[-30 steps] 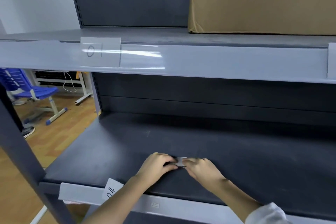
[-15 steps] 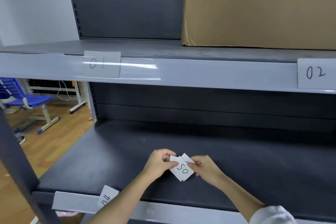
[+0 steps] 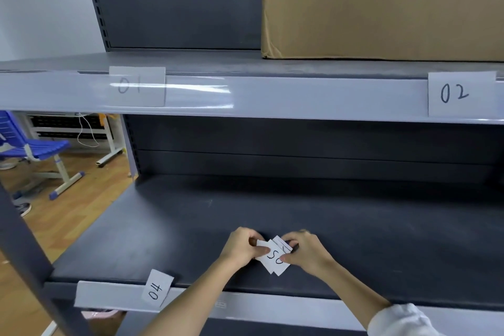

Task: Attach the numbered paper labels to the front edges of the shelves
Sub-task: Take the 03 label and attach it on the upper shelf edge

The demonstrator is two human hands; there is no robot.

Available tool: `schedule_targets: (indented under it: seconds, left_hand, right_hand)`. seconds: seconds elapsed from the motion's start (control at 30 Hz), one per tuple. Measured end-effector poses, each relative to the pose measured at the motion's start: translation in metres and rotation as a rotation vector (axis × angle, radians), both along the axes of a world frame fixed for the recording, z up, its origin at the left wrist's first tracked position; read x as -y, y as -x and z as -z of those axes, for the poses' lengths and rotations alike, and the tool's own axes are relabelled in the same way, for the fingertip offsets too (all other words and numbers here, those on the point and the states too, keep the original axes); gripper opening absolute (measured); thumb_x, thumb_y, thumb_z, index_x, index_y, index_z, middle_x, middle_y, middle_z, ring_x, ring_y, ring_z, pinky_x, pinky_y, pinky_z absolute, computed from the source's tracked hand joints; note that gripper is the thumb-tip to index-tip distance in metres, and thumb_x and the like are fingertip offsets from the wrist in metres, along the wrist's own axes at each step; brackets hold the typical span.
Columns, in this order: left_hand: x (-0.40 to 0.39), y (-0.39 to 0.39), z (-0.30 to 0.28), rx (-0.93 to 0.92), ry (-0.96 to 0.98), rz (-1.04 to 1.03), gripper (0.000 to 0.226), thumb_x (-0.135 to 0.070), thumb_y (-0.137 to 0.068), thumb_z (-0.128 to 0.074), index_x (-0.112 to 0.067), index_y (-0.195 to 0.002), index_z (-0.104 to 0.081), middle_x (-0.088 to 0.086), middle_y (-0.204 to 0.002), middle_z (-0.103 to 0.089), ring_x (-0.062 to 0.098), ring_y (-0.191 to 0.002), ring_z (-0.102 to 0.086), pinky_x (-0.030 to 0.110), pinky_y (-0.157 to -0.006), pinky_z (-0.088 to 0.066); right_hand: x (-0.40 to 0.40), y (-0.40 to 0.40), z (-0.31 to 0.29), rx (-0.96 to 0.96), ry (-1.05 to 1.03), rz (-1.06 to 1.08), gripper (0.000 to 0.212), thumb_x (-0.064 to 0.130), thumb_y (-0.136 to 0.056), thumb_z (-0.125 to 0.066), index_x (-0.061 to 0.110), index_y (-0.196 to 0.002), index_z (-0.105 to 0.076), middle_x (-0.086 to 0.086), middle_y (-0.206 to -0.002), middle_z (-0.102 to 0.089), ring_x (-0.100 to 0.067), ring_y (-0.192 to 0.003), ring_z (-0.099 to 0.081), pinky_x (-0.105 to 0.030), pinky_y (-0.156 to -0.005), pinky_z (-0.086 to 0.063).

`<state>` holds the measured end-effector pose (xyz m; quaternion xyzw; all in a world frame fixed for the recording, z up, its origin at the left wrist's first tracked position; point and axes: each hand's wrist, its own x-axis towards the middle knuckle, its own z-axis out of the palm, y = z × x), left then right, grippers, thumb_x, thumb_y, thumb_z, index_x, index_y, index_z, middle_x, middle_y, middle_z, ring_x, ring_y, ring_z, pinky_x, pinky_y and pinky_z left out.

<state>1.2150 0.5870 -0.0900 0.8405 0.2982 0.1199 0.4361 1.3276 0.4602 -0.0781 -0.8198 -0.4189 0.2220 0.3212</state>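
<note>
Both hands meet over the dark lower shelf (image 3: 381, 240). My left hand (image 3: 241, 247) and my right hand (image 3: 306, 252) pinch a small stack of white paper labels (image 3: 274, 258); the top one reads "05". A dark pen tip shows in my right hand. Label "04" (image 3: 157, 288) sits tilted on the lower shelf's grey front edge (image 3: 109, 294). On the upper shelf's front edge (image 3: 300, 99), label "01" (image 3: 137, 86) is at left behind clear plastic and label "02" (image 3: 461, 93) at right.
A large cardboard box (image 3: 381, 5) stands on the upper shelf at right. A dark upright post (image 3: 24, 248) crosses the lower left. Beyond it are a wooden floor, a blue chair (image 3: 35, 148) and a white rack.
The hands lifted the labels off the shelf surface, so "05" now faces up. The view tilted and label "02" came into sight.
</note>
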Motion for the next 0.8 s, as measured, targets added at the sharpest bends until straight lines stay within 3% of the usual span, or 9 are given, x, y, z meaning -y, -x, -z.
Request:
schedule_targets:
  seconds: [0.1,0.2,0.27,0.33,0.57,0.7,0.8]
  left_hand:
    - [-0.001,0.002,0.0,-0.014,0.029,-0.02,0.011,-0.018,-0.08,-0.066,-0.018,-0.069,-0.062,-0.006,-0.062,-0.058,0.004,-0.052,-0.049,0.01,-0.05,-0.038]
    - [-0.003,0.004,-0.002,-0.036,0.017,-0.018,0.016,-0.012,-0.086,-0.055,-0.011,-0.078,-0.068,0.002,-0.068,-0.062,0.009,-0.053,-0.05,0.022,-0.058,-0.043]
    - [-0.006,0.006,-0.004,-0.034,0.009,-0.028,0.018,-0.008,-0.086,-0.054,-0.005,-0.085,-0.071,0.004,-0.069,-0.063,0.009,-0.054,-0.05,0.02,-0.056,-0.043]
    - [-0.01,0.007,-0.006,0.001,0.054,-0.041,0.018,-0.008,-0.086,-0.055,-0.004,-0.088,-0.072,0.002,-0.066,-0.063,0.011,-0.057,-0.052,0.018,-0.056,-0.044]
    - [-0.026,0.021,-0.011,0.05,0.123,-0.159,0.015,-0.007,-0.086,-0.056,-0.01,-0.083,-0.071,0.0,-0.065,-0.063,0.006,-0.058,-0.056,0.009,-0.05,-0.046]
    - [-0.028,0.023,-0.008,-0.027,-0.045,-0.218,0.018,-0.005,-0.084,-0.055,-0.009,-0.073,-0.069,0.006,-0.068,-0.064,0.017,-0.063,-0.058,0.029,-0.066,-0.052]
    - [-0.021,0.022,-0.003,-0.075,-0.192,-0.282,0.019,-0.006,-0.084,-0.052,-0.004,-0.084,-0.071,0.009,-0.083,-0.068,0.017,-0.074,-0.056,0.028,-0.07,-0.045]
  right_hand:
    - [0.001,0.0,0.0,0.03,0.011,0.04,0.043,0.013,-0.073,-0.072,0.014,-0.114,-0.058,0.001,-0.101,-0.042,-0.009,-0.093,-0.047,-0.016,-0.073,-0.04]
    - [0.005,-0.006,-0.004,-0.006,0.004,0.059,0.022,0.013,-0.072,-0.073,0.021,-0.087,-0.059,0.003,-0.091,-0.05,-0.01,-0.088,-0.052,-0.014,-0.064,-0.042]
    - [0.007,-0.012,-0.009,-0.044,0.006,0.073,0.021,0.011,-0.073,-0.071,0.024,-0.068,-0.056,0.005,-0.075,-0.06,-0.011,-0.074,-0.058,-0.018,-0.062,-0.044]
    - [0.01,-0.017,-0.015,-0.069,0.02,0.083,0.021,0.01,-0.075,-0.07,0.023,-0.063,-0.058,0.006,-0.068,-0.063,-0.01,-0.07,-0.06,-0.018,-0.062,-0.045]
    - [0.019,-0.029,-0.019,-0.101,0.017,0.155,0.022,0.01,-0.076,-0.068,0.023,-0.06,-0.061,0.002,-0.07,-0.065,-0.013,-0.076,-0.062,-0.017,-0.064,-0.046]
    - [0.019,-0.034,-0.014,-0.069,0.034,0.235,0.025,0.009,-0.077,-0.066,0.023,-0.057,-0.06,-0.004,-0.078,-0.066,-0.014,-0.078,-0.061,-0.016,-0.06,-0.044]
    - [0.016,-0.035,-0.008,-0.042,0.102,0.255,0.026,0.008,-0.077,-0.065,0.018,-0.054,-0.059,-0.007,-0.077,-0.067,-0.023,-0.084,-0.064,-0.021,-0.058,-0.043]
